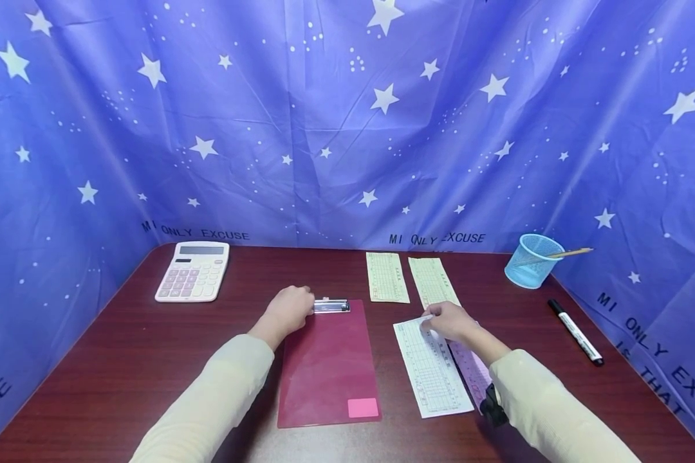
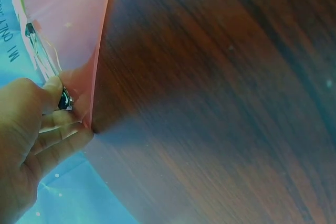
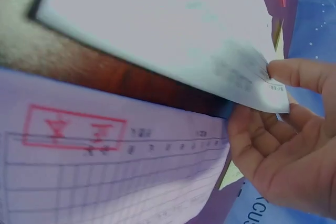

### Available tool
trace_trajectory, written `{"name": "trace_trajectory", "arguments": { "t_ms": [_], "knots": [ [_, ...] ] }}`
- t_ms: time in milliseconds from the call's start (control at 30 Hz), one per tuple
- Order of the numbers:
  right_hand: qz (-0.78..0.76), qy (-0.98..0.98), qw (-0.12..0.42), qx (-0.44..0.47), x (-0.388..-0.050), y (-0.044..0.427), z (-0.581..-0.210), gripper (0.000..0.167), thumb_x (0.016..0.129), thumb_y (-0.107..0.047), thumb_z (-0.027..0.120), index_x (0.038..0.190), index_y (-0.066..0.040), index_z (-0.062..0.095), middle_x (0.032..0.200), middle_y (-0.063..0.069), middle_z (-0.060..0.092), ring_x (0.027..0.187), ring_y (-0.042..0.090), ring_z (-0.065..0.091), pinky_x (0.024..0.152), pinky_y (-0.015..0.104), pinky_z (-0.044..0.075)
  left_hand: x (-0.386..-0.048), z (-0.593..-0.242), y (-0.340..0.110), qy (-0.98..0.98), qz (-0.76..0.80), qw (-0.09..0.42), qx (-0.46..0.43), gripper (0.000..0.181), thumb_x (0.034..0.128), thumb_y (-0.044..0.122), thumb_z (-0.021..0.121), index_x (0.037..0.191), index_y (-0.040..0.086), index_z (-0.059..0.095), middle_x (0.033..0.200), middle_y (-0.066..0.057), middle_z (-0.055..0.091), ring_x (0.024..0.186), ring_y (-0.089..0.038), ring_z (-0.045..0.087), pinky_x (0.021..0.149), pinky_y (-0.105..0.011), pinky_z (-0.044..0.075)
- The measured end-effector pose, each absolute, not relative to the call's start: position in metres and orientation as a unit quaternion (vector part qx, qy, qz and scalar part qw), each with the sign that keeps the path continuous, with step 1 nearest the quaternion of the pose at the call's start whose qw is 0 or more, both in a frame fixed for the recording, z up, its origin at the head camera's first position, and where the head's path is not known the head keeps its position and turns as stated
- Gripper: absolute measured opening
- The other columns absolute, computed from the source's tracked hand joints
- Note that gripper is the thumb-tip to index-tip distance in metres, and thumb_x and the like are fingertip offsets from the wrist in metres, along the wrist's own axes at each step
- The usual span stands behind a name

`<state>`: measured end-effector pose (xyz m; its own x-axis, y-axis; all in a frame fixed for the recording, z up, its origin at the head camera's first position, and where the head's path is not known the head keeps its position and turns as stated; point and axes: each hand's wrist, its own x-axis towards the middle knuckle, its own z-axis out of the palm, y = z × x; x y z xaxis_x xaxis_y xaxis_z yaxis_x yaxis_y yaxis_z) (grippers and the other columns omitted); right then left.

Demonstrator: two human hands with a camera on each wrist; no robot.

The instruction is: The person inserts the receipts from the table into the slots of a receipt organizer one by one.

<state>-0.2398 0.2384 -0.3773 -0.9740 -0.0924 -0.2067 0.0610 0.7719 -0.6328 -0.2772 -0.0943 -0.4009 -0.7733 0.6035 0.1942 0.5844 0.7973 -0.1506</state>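
A dark pink clipboard (image 1: 330, 366) with a metal clip (image 1: 331, 307) lies on the table. At its top left corner my left hand (image 1: 289, 308) grips the clip end; in the left wrist view the thumb is on the clip and the fingers are beneath the board (image 2: 79, 30). My right hand (image 1: 452, 321) pinches the top edge of a white printed form (image 1: 431, 366) between thumb and fingers. In the right wrist view that form (image 3: 157, 30) is raised off the table, beside a pink form (image 3: 105, 171) that lies partly under my right forearm in the head view.
Two pale yellow-green forms (image 1: 387, 276) lie at the back. A white calculator (image 1: 194, 271) stands back left. A blue mesh pen holder (image 1: 533, 260) with a pencil (image 1: 572, 253) is back right, a black-and-white marker (image 1: 576, 333) in front. A starry blue curtain (image 1: 289, 128) surrounds the table.
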Motion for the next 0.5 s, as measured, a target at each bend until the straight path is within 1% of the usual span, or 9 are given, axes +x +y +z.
{"name": "trace_trajectory", "arguments": {
  "t_ms": [67,200,267,333,400,500],
  "knots": [
    [-0.345,0.929,0.130,-0.011,-0.241,0.238,-0.376,0.010,0.086,-0.009,0.065,0.091,-0.002,0.069,0.093,0.010,0.065,0.076,0.020,0.054,0.061,0.031,0.048,-0.277,-0.401,-0.095,-0.941,0.040,0.116,-0.314,0.018,0.0850,0.012,0.079,0.074,0.006,0.066,0.078,-0.011,0.063,0.074,-0.032,0.069,0.069,-0.043,0.059],
    [-0.375,0.914,0.153,-0.011,-0.242,0.237,-0.374,0.007,0.088,-0.006,0.061,0.088,0.000,0.065,0.076,0.003,0.054,0.065,0.015,0.049,0.057,0.028,0.044,-0.277,-0.401,-0.094,-0.942,0.034,0.116,-0.312,0.018,0.0843,0.011,0.080,0.073,0.006,0.067,0.077,-0.011,0.063,0.074,-0.033,0.069,0.069,-0.043,0.059],
    [-0.380,0.911,0.160,-0.008,-0.242,0.236,-0.372,0.008,0.089,-0.005,0.058,0.089,0.001,0.064,0.075,0.003,0.052,0.066,0.015,0.050,0.058,0.028,0.045,-0.277,-0.401,-0.094,-0.943,0.033,0.114,-0.310,0.018,0.0843,0.011,0.080,0.073,0.006,0.067,0.077,-0.010,0.063,0.075,-0.033,0.069,0.069,-0.043,0.059],
    [-0.376,0.912,0.162,-0.005,-0.243,0.237,-0.369,0.012,0.090,-0.004,0.056,0.093,0.004,0.065,0.080,0.007,0.056,0.072,0.018,0.054,0.061,0.031,0.048,-0.278,-0.401,-0.093,-0.944,0.034,0.113,-0.309,0.017,0.0841,0.011,0.080,0.073,0.006,0.067,0.078,-0.010,0.063,0.074,-0.033,0.069,0.069,-0.043,0.059],
    [-0.366,0.916,0.167,0.001,-0.243,0.238,-0.366,0.019,0.090,-0.005,0.056,0.101,0.007,0.066,0.095,0.015,0.061,0.083,0.024,0.057,0.066,0.036,0.054,-0.278,-0.401,-0.093,-0.943,0.036,0.114,-0.309,0.017,0.0840,0.011,0.080,0.073,0.006,0.068,0.077,-0.010,0.063,0.074,-0.033,0.069,0.069,-0.043,0.059],
    [-0.352,0.919,0.176,0.014,-0.244,0.240,-0.362,0.028,0.088,-0.007,0.059,0.109,0.010,0.066,0.117,0.024,0.060,0.099,0.032,0.057,0.074,0.045,0.058,-0.278,-0.401,-0.093,-0.943,0.036,0.113,-0.310,0.017,0.0841,0.010,0.080,0.073,0.006,0.068,0.077,-0.010,0.063,0.073,-0.033,0.068,0.069,-0.044,0.059]
  ]
}}
